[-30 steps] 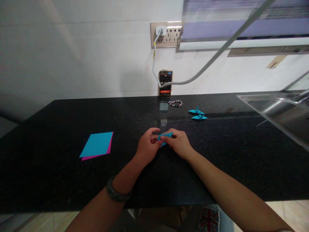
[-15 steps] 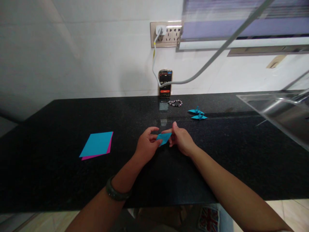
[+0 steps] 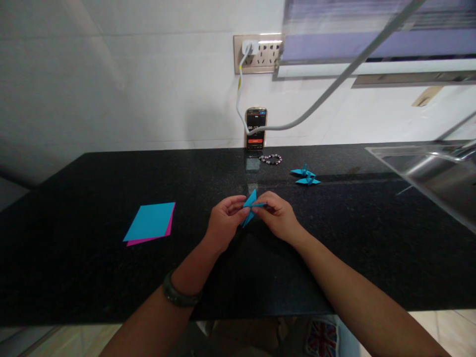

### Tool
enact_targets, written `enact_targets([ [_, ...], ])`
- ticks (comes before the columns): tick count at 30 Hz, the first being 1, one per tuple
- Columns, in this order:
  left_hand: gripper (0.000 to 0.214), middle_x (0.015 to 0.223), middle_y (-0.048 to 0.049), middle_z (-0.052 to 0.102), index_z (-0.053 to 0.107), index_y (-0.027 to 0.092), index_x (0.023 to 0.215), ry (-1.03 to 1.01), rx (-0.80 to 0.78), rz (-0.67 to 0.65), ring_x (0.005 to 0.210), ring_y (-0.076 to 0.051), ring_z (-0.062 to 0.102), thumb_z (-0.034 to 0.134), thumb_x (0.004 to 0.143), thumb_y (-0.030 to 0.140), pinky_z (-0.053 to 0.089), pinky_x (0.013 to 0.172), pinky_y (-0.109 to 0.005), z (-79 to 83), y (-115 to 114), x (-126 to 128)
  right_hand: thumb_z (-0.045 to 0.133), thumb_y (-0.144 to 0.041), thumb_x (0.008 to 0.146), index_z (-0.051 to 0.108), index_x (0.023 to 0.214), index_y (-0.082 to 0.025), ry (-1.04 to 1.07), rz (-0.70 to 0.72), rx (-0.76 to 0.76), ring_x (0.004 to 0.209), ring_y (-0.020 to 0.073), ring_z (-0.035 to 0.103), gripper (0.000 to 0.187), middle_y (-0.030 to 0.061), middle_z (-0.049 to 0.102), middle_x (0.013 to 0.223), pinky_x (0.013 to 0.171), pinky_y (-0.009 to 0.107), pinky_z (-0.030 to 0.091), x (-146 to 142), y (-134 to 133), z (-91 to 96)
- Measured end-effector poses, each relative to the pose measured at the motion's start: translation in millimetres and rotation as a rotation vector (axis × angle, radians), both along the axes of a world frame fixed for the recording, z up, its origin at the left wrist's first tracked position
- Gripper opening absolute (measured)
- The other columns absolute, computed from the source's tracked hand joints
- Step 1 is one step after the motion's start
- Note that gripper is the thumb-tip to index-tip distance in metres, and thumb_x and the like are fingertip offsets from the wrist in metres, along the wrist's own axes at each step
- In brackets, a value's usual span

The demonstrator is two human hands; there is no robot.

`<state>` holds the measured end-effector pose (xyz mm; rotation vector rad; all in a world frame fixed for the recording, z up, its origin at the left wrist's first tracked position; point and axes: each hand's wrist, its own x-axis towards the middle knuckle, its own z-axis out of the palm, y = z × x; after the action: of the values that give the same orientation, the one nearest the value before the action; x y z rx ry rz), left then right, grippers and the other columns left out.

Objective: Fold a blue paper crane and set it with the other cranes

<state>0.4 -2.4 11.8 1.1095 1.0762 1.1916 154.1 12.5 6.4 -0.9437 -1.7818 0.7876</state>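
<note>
Both my hands meet over the middle of a black stone counter (image 3: 92,277). My left hand (image 3: 225,224) and my right hand (image 3: 278,218) pinch a small folded piece of blue paper (image 3: 250,206) between their fingertips, a pointed flap of it sticking up. A dark bracelet sits on my left wrist. A finished blue paper crane (image 3: 305,175) lies farther back to the right. Flat sheets of blue and pink paper (image 3: 150,223) lie stacked to the left.
A phone (image 3: 256,128) leans against the white wall, its cable running to a socket strip (image 3: 256,52). A bead bracelet (image 3: 270,159) lies before it. A steel sink (image 3: 435,171) is at the right. A pale cord crosses the upper right.
The blue paper has been turned and refolded between my fingers: it lay flatter half a second ago, and now a point stands up. My right fingers closed back onto it.
</note>
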Motion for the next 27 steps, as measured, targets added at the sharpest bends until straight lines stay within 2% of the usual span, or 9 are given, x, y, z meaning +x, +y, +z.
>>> enact_targets([
  [3,0.030,0.085,-0.0061,0.065,0.058,0.013,0.092,0.027,0.037,0.010,0.075,-0.015,0.061,0.066,0.065,0.024,0.048,0.067,-0.026,0.7,-0.6,-0.3,0.055,-0.024,0.076,0.063,0.082,-0.024,-0.036,-0.004,0.068,0.076,0.0143,0.052,0.010,0.0026,0.055,0.079,0.067,0.029,0.042,0.6,-1.2,1.5],
  [7,0.020,0.077,-0.0014,0.064,0.057,0.015,0.084,0.061,0.130,0.086,0.069,-0.011,0.060,0.064,0.067,0.022,0.046,0.062,-0.022,0.6,-0.9,-0.6,0.062,-0.029,0.071,0.059,0.083,-0.021,0.019,-0.086,-0.006,0.062,0.0106,0.047,0.015,0.0013,0.051,0.077,0.053,0.024,0.039,-2.4,-2.9,-0.9],
  [9,0.017,0.074,0.0007,0.063,0.055,0.017,0.082,0.054,0.176,0.126,0.066,-0.009,0.058,0.064,0.067,0.021,0.045,0.060,-0.020,0.5,-0.9,-0.3,0.064,-0.030,0.069,0.057,0.078,-0.020,0.075,-0.100,-0.051,0.059,0.0097,0.046,0.016,0.0011,0.050,0.077,0.051,0.023,0.039,-3.8,-2.0,-3.6],
  [14,0.018,0.073,0.0007,0.063,0.057,0.017,0.082,0.044,0.197,0.103,0.066,-0.010,0.059,0.065,0.066,0.022,0.047,0.060,-0.022,-1.8,-0.4,0.2,0.057,-0.031,0.075,0.056,0.076,-0.020,0.161,-0.047,-0.135,0.060,0.0109,0.050,0.011,0.0014,0.053,0.075,0.056,0.026,0.043,-2.4,0.5,-5.1],
  [16,0.019,0.074,-0.0005,0.065,0.060,0.017,0.082,0.080,0.201,0.092,0.066,-0.011,0.059,0.066,0.065,0.024,0.048,0.062,-0.024,-3.4,-0.3,-0.7,0.057,-0.029,0.075,0.057,0.075,-0.020,0.127,-0.030,-0.081,0.065,0.0125,0.052,0.009,0.0019,0.055,0.076,0.061,0.028,0.044,-1.1,-0.4,-2.1],
  [19,0.015,0.078,-0.0020,0.066,0.065,0.017,0.075,0.202,0.298,0.144,0.071,-0.014,0.060,0.068,0.064,0.026,0.049,0.066,-0.027,-4.0,-0.9,-2.8,0.058,-0.027,0.074,0.060,0.073,-0.021,0.088,-0.010,-0.013,0.074,0.0146,0.054,0.006,0.0026,0.057,0.078,0.069,0.030,0.044,-1.0,-2.8,2.5],
  [21,0.011,0.080,-0.0019,0.067,0.066,0.019,0.072,0.282,0.361,0.191,0.074,-0.015,0.061,0.067,0.064,0.026,0.049,0.069,-0.028,-2.9,-1.8,-3.6,0.061,-0.028,0.072,0.060,0.074,-0.021,0.156,-0.016,-0.092,0.070,0.0140,0.054,0.008,0.0026,0.058,0.077,0.065,0.030,0.045,-2.5,-3.8,3.2],
  [23,0.012,0.078,-0.0016,0.068,0.066,0.019,0.075,0.311,0.359,0.206,0.071,-0.015,0.062,0.067,0.065,0.027,0.050,0.067,-0.028,-1.1,-2.7,-3.4,0.064,-0.030,0.069,0.059,0.075,-0.020,0.267,-0.004,-0.230,0.062,0.0124,0.054,0.013,0.0015,0.058,0.073,0.059,0.028,0.045,-4.8,-4.0,2.3],
  [27,0.027,0.079,-0.0026,0.069,0.062,0.018,0.091,0.208,0.288,0.169,0.069,-0.015,0.064,0.066,0.066,0.027,0.052,0.064,-0.027,1.7,-3.4,-1.5,0.069,-0.031,0.061,0.056,0.073,-0.018,0.417,0.023,-0.414,0.052,0.0099,0.053,0.022,-0.0020,0.057,0.061,0.052,0.025,0.045,-8.7,-3.1,0.7],
])
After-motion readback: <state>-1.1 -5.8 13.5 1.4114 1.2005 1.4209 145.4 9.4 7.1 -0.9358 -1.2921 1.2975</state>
